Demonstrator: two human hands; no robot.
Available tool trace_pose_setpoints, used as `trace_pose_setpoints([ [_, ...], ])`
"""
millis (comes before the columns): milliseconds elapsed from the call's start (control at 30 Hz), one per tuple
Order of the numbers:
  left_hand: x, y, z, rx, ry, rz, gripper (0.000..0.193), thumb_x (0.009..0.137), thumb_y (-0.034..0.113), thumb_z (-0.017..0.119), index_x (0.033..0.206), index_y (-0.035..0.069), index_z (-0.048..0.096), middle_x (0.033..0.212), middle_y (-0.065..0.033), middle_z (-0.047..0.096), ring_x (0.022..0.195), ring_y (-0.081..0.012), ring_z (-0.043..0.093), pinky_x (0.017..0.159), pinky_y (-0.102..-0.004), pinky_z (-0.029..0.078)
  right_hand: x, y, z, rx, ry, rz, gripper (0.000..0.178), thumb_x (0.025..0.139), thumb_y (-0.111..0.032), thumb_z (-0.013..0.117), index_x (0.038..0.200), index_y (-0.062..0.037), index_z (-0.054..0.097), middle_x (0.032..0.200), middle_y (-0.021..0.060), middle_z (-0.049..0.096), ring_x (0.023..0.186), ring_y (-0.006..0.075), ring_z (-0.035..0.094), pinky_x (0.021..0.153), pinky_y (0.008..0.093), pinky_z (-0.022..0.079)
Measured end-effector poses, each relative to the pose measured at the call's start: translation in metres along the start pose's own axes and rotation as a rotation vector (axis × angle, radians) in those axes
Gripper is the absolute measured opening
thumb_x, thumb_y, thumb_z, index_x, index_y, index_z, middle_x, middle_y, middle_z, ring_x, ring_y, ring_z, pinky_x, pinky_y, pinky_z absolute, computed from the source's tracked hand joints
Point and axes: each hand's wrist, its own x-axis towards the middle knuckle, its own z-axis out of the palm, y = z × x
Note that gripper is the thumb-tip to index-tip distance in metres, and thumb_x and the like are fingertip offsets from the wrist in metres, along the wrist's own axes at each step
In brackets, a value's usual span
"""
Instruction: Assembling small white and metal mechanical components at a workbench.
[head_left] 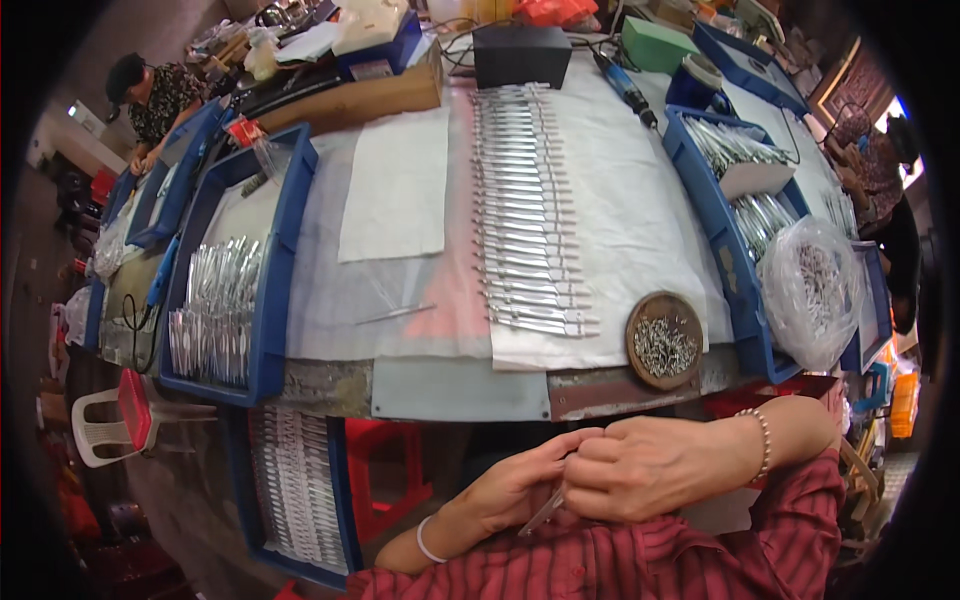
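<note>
My left hand (512, 484) and my right hand (635, 466) meet in front of my body, below the table's near edge. A slim silver metal piece (541, 513) sticks out beneath the closed fingers of both. The rest of it is hidden in the grip. On the white cloth (630, 230) ahead lies a long column of slim silver metal pieces (525, 210), side by side. Near the cloth's front edge stands a round wooden bowl (665, 340) full of small metal parts. A single thin metal piece (397, 313) rests on the plastic sheet to the left.
Blue trays (283, 345) (715, 215) of silver pieces flank the cloth, with a plastic bag (812, 290) of small parts on the right. A blue electric screwdriver (625, 88) lies farther back. Another blue tray (350, 520) sits below the table. Two people (160, 100) (880, 165) sit at the sides.
</note>
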Motion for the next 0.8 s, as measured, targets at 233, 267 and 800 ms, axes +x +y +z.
trace_pose_setpoints([
  [233, -0.011, -0.01, -0.025, 1.136, 0.624, 0.496, 0.033, 0.092, 0.02, 0.048, 0.12, 0.002, 0.05, 0.093, -0.0172, 0.063, 0.089, -0.0272, 0.061, 0.085, -0.0336, 0.046, 0.012, 0.114, -0.076, -0.007, 0.268, 0.456, 0.016, 0.075, -0.003, 0.055, 0.091, -0.0031, 0.052, 0.082, 0.0135, 0.055, 0.076, 0.0318, 0.056, 0.066, 0.0377, 0.046],
  [267, -0.005, -0.015, -0.04, 1.52, 0.735, 0.496, 0.036, 0.09, 0.025, 0.051, 0.118, 0.002, 0.051, 0.087, -0.0166, 0.062, 0.084, -0.0305, 0.061, 0.086, -0.0387, 0.045, 0.014, 0.135, -0.082, -0.056, 0.335, 0.49, 0.013, 0.077, -0.002, 0.054, 0.089, -0.0018, 0.052, 0.081, 0.0135, 0.054, 0.073, 0.0324, 0.056, 0.066, 0.0383, 0.045],
  [800, 0.039, -0.008, -0.107, 2.181, 0.813, 1.146, 0.04, 0.08, 0.036, 0.059, 0.107, 0.007, 0.056, 0.094, -0.0139, 0.05, 0.081, -0.0319, 0.046, 0.067, -0.05, 0.035, 0.044, 0.398, -0.016, -0.333, 0.425, 0.861, 0.012, 0.076, 0.0, 0.048, 0.085, -0.0005, 0.056, 0.09, 0.0186, 0.057, 0.087, 0.036, 0.057, 0.077, 0.043, 0.046],
])
